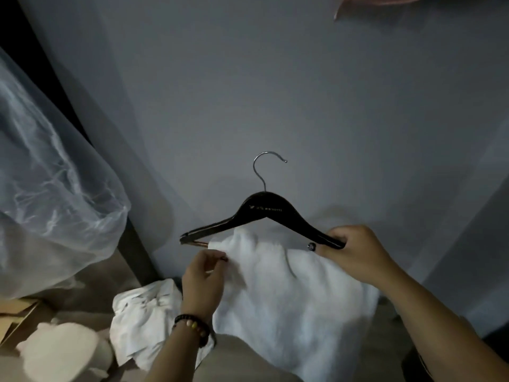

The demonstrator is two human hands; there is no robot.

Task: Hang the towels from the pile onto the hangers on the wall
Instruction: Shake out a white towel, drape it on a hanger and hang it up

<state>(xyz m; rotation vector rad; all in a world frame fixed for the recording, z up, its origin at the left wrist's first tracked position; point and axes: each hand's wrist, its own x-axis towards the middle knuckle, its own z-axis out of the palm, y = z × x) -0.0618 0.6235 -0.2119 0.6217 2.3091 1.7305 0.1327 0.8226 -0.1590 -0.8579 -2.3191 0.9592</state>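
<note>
A black hanger [264, 210] with a silver hook is held up in front of the grey wall. My right hand [355, 252] grips its right end. A white towel [289, 299] is draped over the hanger's lower bar and hangs down towards me. My left hand [203, 277], with a beaded bracelet on the wrist, pinches the towel's left edge just below the hanger's left end. Below on the left lies a crumpled pile of white towels [143, 321].
A large translucent plastic bag [49, 175] bulges at the left. Below it sit a cardboard box [16, 318] and a pale rounded bundle [63, 351]. The grey wall [275, 92] fills the background, and something pink [377, 4] shows at the top right edge.
</note>
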